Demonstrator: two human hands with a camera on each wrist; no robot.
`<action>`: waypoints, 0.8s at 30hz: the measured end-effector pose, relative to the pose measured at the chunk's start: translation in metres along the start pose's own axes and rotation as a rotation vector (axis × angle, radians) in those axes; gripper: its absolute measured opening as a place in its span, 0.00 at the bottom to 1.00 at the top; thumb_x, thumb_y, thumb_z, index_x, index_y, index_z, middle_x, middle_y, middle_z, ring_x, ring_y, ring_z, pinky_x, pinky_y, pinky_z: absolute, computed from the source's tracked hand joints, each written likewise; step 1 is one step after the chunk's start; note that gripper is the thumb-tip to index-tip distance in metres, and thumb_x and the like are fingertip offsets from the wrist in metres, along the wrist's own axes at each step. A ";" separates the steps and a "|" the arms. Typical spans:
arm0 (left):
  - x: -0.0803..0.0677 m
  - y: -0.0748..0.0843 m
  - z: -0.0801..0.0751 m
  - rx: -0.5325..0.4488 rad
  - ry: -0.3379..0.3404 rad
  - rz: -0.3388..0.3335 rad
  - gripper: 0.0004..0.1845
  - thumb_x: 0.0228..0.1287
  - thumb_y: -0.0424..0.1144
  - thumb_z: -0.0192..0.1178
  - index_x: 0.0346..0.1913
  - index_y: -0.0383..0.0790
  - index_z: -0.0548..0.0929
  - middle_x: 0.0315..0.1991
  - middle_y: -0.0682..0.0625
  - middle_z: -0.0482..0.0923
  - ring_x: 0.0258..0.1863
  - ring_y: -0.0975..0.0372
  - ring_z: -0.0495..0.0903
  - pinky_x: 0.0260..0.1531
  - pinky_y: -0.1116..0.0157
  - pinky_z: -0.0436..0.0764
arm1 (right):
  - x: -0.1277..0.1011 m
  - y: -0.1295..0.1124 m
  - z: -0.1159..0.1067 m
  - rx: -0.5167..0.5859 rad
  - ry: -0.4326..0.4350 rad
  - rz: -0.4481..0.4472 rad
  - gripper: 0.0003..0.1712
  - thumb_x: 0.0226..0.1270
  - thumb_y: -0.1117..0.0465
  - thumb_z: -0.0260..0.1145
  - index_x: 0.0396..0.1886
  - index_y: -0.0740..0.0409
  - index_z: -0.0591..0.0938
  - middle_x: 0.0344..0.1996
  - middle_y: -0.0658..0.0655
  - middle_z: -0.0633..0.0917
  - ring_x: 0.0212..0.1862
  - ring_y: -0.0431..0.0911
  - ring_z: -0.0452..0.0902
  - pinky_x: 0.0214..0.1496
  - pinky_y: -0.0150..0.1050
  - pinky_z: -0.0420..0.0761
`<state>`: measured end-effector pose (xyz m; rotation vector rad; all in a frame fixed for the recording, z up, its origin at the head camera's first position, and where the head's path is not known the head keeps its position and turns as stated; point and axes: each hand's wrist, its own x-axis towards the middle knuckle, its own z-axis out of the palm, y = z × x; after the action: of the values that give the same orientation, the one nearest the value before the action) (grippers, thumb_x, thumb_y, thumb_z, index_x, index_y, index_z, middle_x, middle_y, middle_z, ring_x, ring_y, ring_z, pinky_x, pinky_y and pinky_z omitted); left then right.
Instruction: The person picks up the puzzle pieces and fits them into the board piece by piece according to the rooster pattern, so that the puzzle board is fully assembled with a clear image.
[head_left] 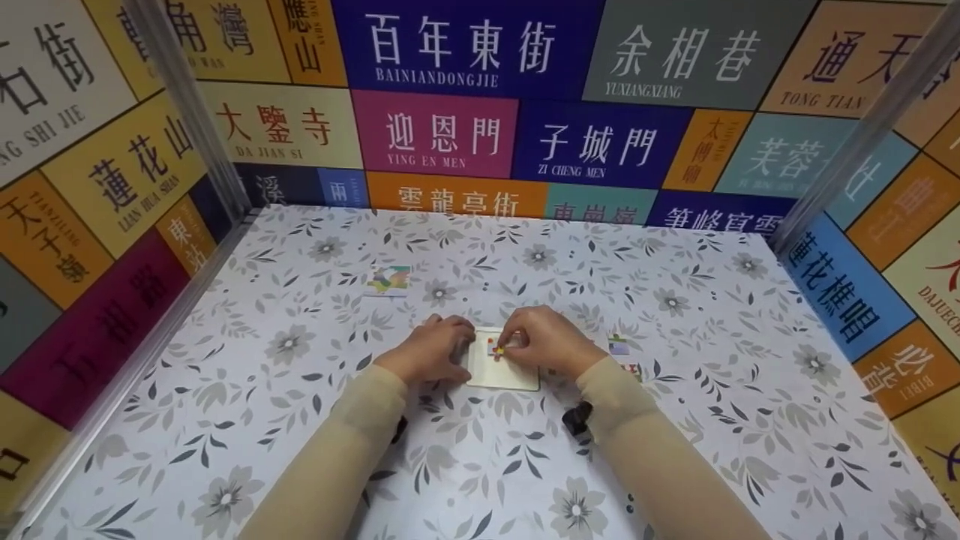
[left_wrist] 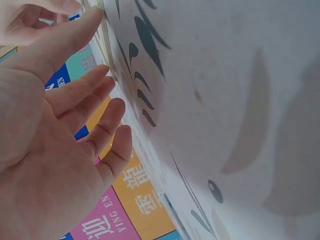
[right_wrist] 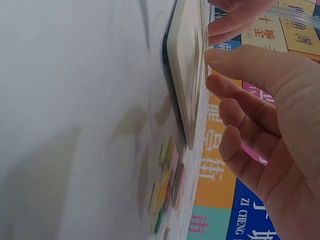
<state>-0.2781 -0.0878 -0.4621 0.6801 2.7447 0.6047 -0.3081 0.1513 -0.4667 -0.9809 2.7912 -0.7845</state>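
A small cream puzzle tray (head_left: 504,377) with a raised rim lies flat on the patterned tabletop. Over its middle, the thumb and index finger of my right hand (head_left: 547,339) pinch a small multicoloured jigsaw piece (head_left: 497,352); in the right wrist view those fingers hide it. Along the tray's left side rests my left hand (head_left: 435,349), its thumb near the front corner and its fingertips toward the back corner. From the left wrist view, the left hand's fingers (left_wrist: 117,145) look spread and only slightly bent, with tips at the tray's edge.
More loose jigsaw pieces (head_left: 618,345) lie right of the tray, partly behind the right forearm; the right wrist view shows several coloured pieces (right_wrist: 162,190) close together. A colourful picture card (head_left: 389,280) sits toward the back left. Sign-printed walls (head_left: 442,131) bound the table.
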 end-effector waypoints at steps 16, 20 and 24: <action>-0.002 0.002 -0.002 -0.007 -0.005 0.007 0.33 0.58 0.43 0.77 0.66 0.38 0.80 0.71 0.46 0.72 0.67 0.48 0.69 0.68 0.47 0.70 | 0.023 -0.005 0.011 -0.049 0.004 -0.061 0.04 0.63 0.63 0.74 0.36 0.52 0.93 0.37 0.50 0.89 0.41 0.48 0.84 0.45 0.43 0.81; -0.001 0.002 -0.001 -0.007 -0.006 0.006 0.34 0.58 0.43 0.77 0.66 0.38 0.79 0.71 0.47 0.72 0.67 0.49 0.69 0.68 0.48 0.71 | 0.025 -0.005 0.011 -0.043 0.006 -0.042 0.05 0.62 0.63 0.74 0.37 0.52 0.93 0.38 0.50 0.89 0.42 0.49 0.85 0.46 0.44 0.82; -0.001 0.000 -0.001 -0.005 -0.004 -0.003 0.34 0.57 0.43 0.78 0.66 0.39 0.79 0.71 0.47 0.72 0.67 0.49 0.69 0.68 0.49 0.72 | 0.026 -0.004 0.011 -0.042 0.021 -0.043 0.05 0.62 0.62 0.75 0.37 0.52 0.93 0.38 0.51 0.89 0.42 0.50 0.85 0.47 0.45 0.82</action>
<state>-0.2779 -0.0882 -0.4609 0.6753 2.7388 0.6087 -0.3236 0.1280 -0.4722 -1.0486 2.8243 -0.7493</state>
